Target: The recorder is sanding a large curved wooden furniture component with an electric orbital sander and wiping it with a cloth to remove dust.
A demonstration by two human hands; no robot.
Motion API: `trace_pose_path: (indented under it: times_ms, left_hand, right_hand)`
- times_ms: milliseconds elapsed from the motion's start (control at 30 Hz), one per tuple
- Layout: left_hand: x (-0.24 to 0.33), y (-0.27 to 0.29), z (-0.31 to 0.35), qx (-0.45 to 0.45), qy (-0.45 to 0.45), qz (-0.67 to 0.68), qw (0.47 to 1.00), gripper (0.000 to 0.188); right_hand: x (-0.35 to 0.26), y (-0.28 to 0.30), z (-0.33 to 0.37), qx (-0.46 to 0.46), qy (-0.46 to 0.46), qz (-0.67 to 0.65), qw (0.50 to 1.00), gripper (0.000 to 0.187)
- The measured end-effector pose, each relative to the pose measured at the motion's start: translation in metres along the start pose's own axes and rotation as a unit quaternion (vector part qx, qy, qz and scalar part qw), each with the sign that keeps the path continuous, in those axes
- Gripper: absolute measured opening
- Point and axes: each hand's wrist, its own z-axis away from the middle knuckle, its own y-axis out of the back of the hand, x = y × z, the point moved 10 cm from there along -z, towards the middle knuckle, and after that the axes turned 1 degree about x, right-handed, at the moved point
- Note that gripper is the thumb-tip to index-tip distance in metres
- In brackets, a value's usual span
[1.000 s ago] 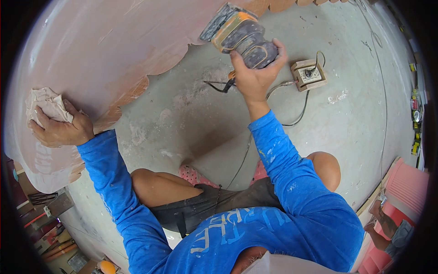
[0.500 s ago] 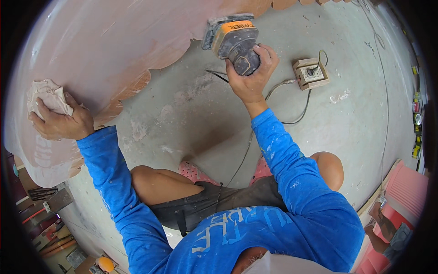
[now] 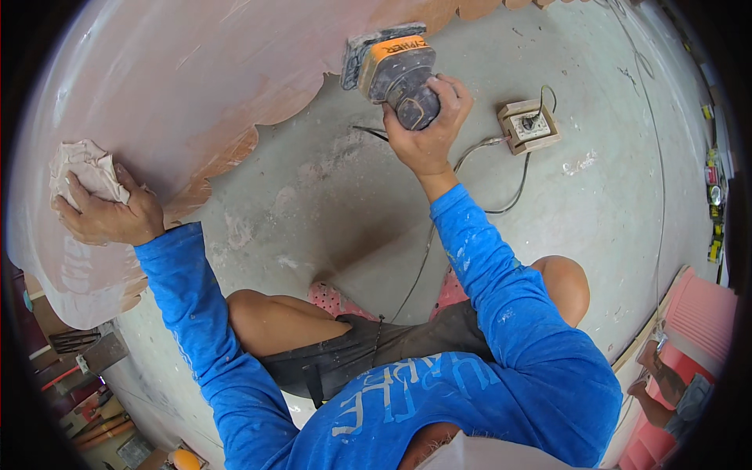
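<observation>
From where I stand, the person's right hand (image 3: 429, 129) is wrapped around the narrow dark end of a sander (image 3: 398, 69), fingers and thumb clasping it from the near right side. The sander lies just far and left of that hand, its long axis slanting from the grip toward the far left, so its square pad faces the brownish panel (image 3: 204, 86) at the panel's scalloped edge. I cannot tell whether the pad sits flat on the panel or a little above it. The right hand is clearly the nearer one to it; the left hand (image 3: 113, 215) is well apart, over on the left, gripping a crumpled pale cloth (image 3: 90, 171) between spread fingers and thumb, over the panel.

As for writing, the sander's orange band bears dark lettering, and the blue shirt (image 3: 478, 419) has large, pale block letters across the chest. Faint whitish marks show at the panel's near left end; I can't make out whether they are writing. I see no legible label on the socket box (image 3: 530, 127) to the right.
</observation>
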Motion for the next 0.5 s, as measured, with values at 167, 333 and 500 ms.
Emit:
trace_pose_path:
  times_ms: [167, 333, 500]
  left_hand:
    - [-0.003, 0.001, -0.006, -0.049, 0.002, -0.01, 0.999, 0.068]
    - [0.037, -0.007, 0.018, -0.041, -0.02, 0.018, 0.999, 0.071]
    - [0.161, -0.076, 0.052, -0.175, -0.084, 0.099, 0.976, 0.068]
  right_hand:
    - [0.021, 0.012, -0.043, 0.027, -0.045, 0.057, 0.997, 0.084]
    - [0.057, 0.031, -0.086, 0.114, -0.252, -0.126, 0.953, 0.092]
    - [0.013, 0.032, -0.116, 0.114, -0.175, -0.113, 0.971, 0.087]
